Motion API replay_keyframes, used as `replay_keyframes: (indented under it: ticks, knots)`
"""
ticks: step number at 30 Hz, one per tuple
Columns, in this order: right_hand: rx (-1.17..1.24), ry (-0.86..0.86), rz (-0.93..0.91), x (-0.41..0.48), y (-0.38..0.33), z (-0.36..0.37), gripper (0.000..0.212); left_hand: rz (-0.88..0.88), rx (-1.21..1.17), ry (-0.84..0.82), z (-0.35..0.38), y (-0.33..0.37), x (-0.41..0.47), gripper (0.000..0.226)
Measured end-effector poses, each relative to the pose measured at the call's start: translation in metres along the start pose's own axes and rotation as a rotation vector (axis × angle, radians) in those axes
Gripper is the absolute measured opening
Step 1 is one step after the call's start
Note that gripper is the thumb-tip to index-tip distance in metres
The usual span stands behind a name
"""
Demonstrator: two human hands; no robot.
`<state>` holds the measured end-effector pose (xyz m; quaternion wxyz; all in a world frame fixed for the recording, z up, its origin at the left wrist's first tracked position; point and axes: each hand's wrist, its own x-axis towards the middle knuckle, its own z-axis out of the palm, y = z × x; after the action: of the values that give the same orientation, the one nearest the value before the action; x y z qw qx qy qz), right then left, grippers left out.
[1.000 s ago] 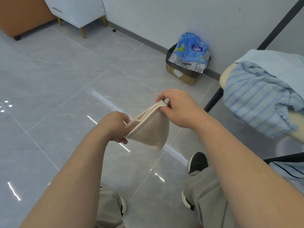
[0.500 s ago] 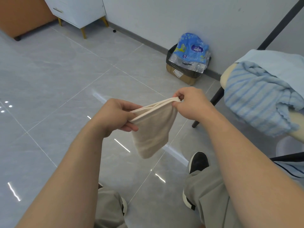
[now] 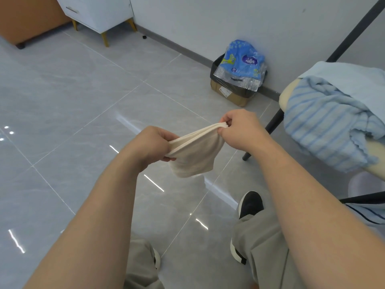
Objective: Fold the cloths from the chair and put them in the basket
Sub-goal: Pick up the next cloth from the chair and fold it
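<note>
At centre frame, your left hand (image 3: 153, 146) and right hand (image 3: 239, 128) pinch closed on the soft, light beige cloth (image 3: 194, 155); hold its top-edge corners, chair cloths (image 3: 325, 124) waiting at three o'clock.

The blue tissue pack (image 3: 242, 59) bears a logo (lettering unreadable).

Single head view — forward, downward, close above hands (image 3: 195, 140)

Glossy floor tiles (image 3: 62, 97) — soft matt cloth (image 3: 194, 157)
</note>
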<state>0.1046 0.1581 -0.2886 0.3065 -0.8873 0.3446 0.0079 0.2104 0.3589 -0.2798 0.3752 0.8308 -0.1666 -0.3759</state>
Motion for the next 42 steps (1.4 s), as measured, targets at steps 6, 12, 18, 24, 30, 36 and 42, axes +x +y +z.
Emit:
replay_keyframes:
  ticks: [6, 12, 18, 24, 30, 36, 42]
  knots:
    - [0.001, 0.018, 0.009, 0.000, 0.004, -0.007, 0.014, 0.032, -0.070, -0.052, -0.001, 0.003, -0.004, 0.035]
    - [0.033, -0.044, -0.043, -0.003, 0.001, -0.007, 0.012, 0.231, 0.389, 0.197, 0.007, -0.005, -0.002, 0.017]
    - [0.051, -0.113, -0.159, -0.009, -0.003, -0.007, 0.009, 0.157, 0.683, 0.288, -0.009, -0.010, 0.003, 0.022]
    - [-0.028, -0.183, -0.359, -0.016, -0.013, 0.010, 0.016, 0.184, 0.746, 0.159, 0.007, -0.010, 0.001, 0.018]
    - [-0.004, -0.203, -0.395, -0.017, -0.015, 0.017, 0.024, 0.391, 0.566, 0.111, 0.027, 0.000, 0.006, 0.024]
    - [-0.221, -0.310, -0.350, -0.012, -0.005, 0.020, 0.019, 0.335, 0.354, 0.093, 0.028, 0.004, 0.001, 0.017]
    - [-0.215, -0.354, -0.349, -0.010, -0.003, 0.024, 0.021, 0.374, 0.298, 0.036, 0.028, 0.008, -0.003, 0.019]
